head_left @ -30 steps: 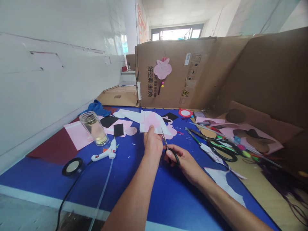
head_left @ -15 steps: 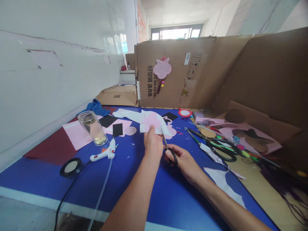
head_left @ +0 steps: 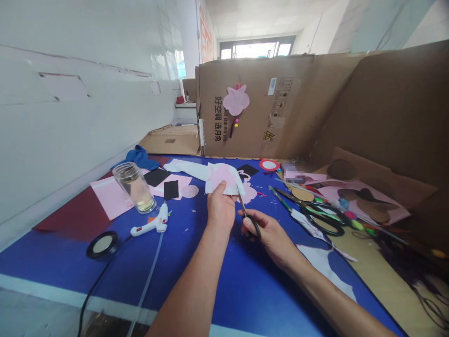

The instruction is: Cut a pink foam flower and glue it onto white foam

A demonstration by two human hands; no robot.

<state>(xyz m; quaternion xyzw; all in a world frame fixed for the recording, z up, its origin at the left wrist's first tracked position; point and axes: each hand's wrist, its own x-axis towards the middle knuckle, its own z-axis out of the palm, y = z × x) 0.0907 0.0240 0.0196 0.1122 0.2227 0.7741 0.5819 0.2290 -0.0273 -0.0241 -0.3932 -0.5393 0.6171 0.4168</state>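
My left hand (head_left: 221,206) pinches a pink cutout (head_left: 221,178) laid over a piece of white cloth (head_left: 189,167), thumb on top. The cloth trails off to the left across the blue table. In my right hand (head_left: 261,227) is a pair of scissors (head_left: 244,208) with dark handles, its blades at the right edge of the white cloth. How far the blades are parted is hard to make out. Just behind the cloth lie a pink scrap with a curled outline (head_left: 248,193) and a black square (head_left: 249,170).
Left of my hands are a white glue gun (head_left: 154,223), a glass jar (head_left: 135,187), a tape roll (head_left: 102,244) and black squares. Larger scissors (head_left: 324,220), pompoms and scraps crowd the right. A cardboard wall (head_left: 259,107) with a pink ornament (head_left: 236,100) stands behind.
The scissors have shifted slightly right along the cloth's edge. My left hand has moved a little to the left, and the cloth has turned slightly.
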